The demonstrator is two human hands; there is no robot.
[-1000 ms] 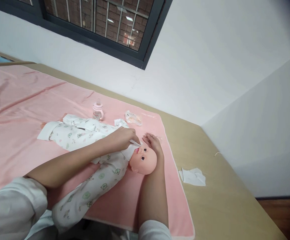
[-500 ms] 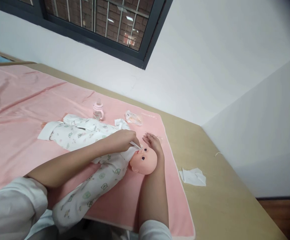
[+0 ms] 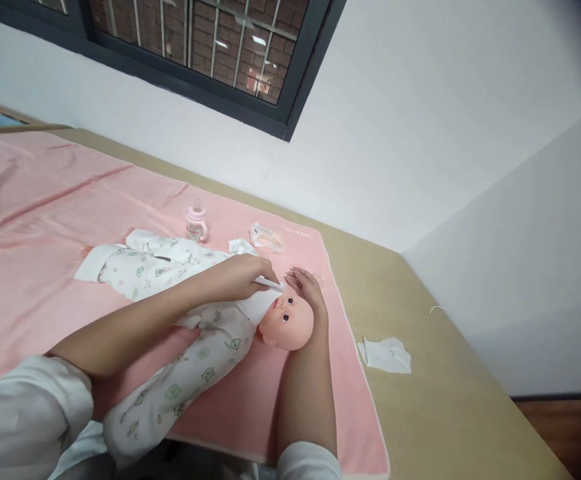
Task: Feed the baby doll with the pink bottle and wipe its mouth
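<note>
A baby doll (image 3: 297, 323) lies on its back on a pink blanket (image 3: 355, 407), dressed in a white printed outfit (image 3: 215, 340). My left hand (image 3: 245, 275) is closed around a slim white stick-like tool (image 3: 269, 283), whose exact kind I cannot make out. The tool's tip is beside the doll's cheek and mouth; whether it touches is unclear. My right hand (image 3: 308, 288) rests on the far side of the doll's head, fingers stretched out and holding nothing. Its forearm runs past the crown of the head.
A pink-topped baby bottle (image 3: 197, 223) stands on the blanket beyond the doll's body. Near it lies a clear plastic packet (image 3: 267, 237). A crumpled white tissue (image 3: 386, 355) lies on the wooden tabletop (image 3: 435, 393) at right. A white wall (image 3: 350, 167) and window bound the far side.
My left hand has shifted slightly up and left, and the white tool now lies flatter, its tip a little higher by the doll's face. My right hand stays in place.
</note>
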